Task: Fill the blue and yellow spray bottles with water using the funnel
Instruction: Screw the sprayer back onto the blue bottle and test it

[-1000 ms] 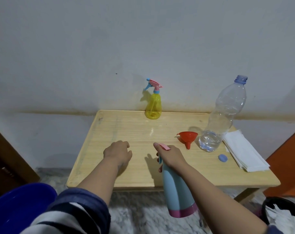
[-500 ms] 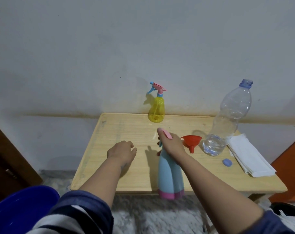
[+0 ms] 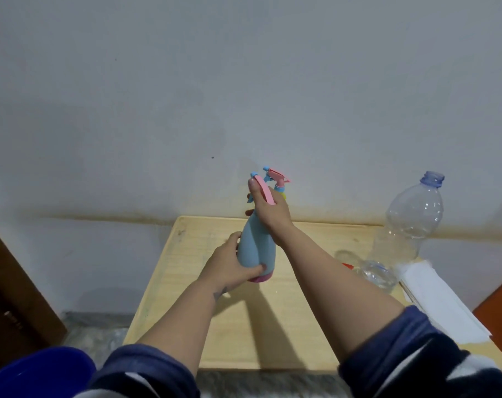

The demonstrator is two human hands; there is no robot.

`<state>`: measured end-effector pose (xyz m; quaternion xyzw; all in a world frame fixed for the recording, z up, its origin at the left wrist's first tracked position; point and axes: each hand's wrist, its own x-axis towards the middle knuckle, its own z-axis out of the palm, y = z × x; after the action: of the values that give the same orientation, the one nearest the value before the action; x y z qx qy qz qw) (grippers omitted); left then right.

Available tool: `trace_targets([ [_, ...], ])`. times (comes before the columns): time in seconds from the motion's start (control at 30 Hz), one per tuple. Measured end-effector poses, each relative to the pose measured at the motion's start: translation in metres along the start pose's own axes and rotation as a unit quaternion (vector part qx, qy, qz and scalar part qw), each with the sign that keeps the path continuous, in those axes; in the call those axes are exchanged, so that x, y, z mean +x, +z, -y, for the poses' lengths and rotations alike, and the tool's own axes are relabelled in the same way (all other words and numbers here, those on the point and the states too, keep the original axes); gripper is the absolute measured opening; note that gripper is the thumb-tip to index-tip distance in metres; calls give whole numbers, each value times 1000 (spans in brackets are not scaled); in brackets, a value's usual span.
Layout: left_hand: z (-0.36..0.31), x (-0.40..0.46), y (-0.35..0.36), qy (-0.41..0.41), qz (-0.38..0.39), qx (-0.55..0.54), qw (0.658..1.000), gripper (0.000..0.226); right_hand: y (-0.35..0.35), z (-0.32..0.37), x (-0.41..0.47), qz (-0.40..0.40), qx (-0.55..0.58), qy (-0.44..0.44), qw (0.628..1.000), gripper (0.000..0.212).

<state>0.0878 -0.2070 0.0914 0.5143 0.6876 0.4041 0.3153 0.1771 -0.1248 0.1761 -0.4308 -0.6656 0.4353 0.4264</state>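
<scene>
The blue spray bottle (image 3: 255,248), with a pink base and pink trigger head, is held up above the wooden table (image 3: 244,334). My right hand (image 3: 268,214) grips its neck and spray head. My left hand (image 3: 229,267) clasps the lower body near the pink base. The yellow spray bottle (image 3: 278,179) stands at the table's far edge, mostly hidden behind my right hand; only its pink and blue head shows. A sliver of the red funnel (image 3: 348,266) peeks out beside my right forearm. The clear water bottle (image 3: 407,228) stands uncapped at the right, a little water at its bottom.
A stack of white paper towels (image 3: 439,300) lies at the table's right edge. A dark blue tub (image 3: 34,374) sits at the lower left on the floor. A brown door edge (image 3: 11,297) is at the left, an orange surface (image 3: 499,308) at the right.
My right hand lifted the blue spray bottle from below the table's front edge to above the table. My left hand left the tabletop and took hold of the bottle's lower body.
</scene>
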Motion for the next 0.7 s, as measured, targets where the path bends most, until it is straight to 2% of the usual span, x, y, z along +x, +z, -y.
trace_targets([
  [0.07,4,16,1,-12,-34,13,999,81,8,-10,17,45,-46,34,997,47],
  [0.17,11,43,4,-26,-83,49,995,81,21,-29,37,126,-126,163,970,75],
  [0.23,18,64,7,-34,-109,67,991,78,27,-39,50,132,-167,189,959,76],
  [0.4,40,121,12,-66,-146,95,983,85,38,-66,98,109,-180,138,968,69],
  [0.53,59,167,16,-78,-152,63,983,87,55,-92,133,89,-186,107,973,66],
  [0.7,82,205,20,-84,-157,42,983,78,70,-123,162,88,-177,73,978,66],
])
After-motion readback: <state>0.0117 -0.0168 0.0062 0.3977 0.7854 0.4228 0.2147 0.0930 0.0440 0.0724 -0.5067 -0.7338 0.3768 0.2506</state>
